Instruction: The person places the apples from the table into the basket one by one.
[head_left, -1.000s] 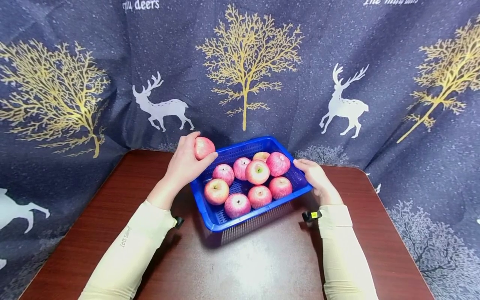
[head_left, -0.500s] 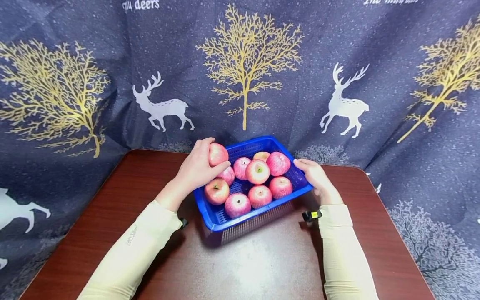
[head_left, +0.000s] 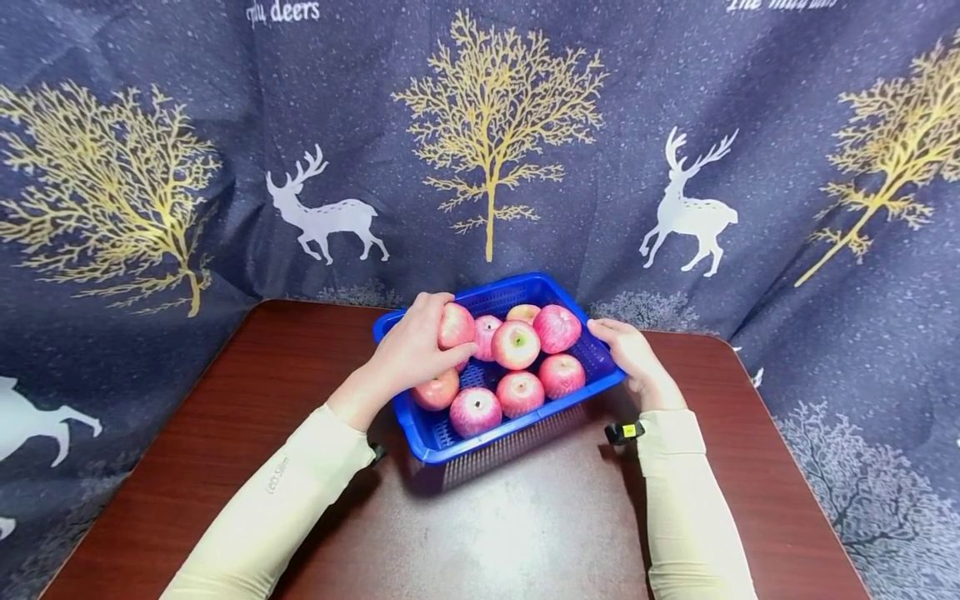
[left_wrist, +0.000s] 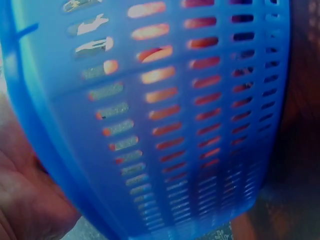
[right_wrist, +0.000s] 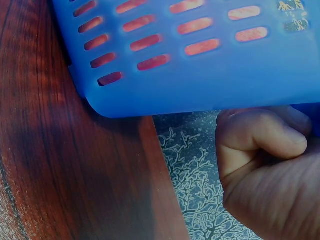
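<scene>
My left hand (head_left: 408, 346) grips a red apple (head_left: 456, 326) between thumb and fingers, inside the left part of a blue plastic basket (head_left: 422, 451). Several red and yellowish apples lie in this basket; one apple (head_left: 516, 344) sits raised among the others. Beneath the left hand, an apple (head_left: 437, 392) is partly covered. At the basket's right end, my right hand (head_left: 632, 357) holds the rim. In the left wrist view, the slotted wall (left_wrist: 165, 120) hides the held apple. The right wrist view has the curled fingers (right_wrist: 265, 135) at the rim.
The basket stands on a dark reddish-brown table (head_left: 202, 433) near its back edge. Behind hangs a dark blue cloth (head_left: 480, 125) printed with white deer and golden trees. Black wrist cameras hang below both cuffs.
My left hand has carried its apple rightward and down, from over the basket's left rim to among the other apples. My right hand and the basket have stayed put.
</scene>
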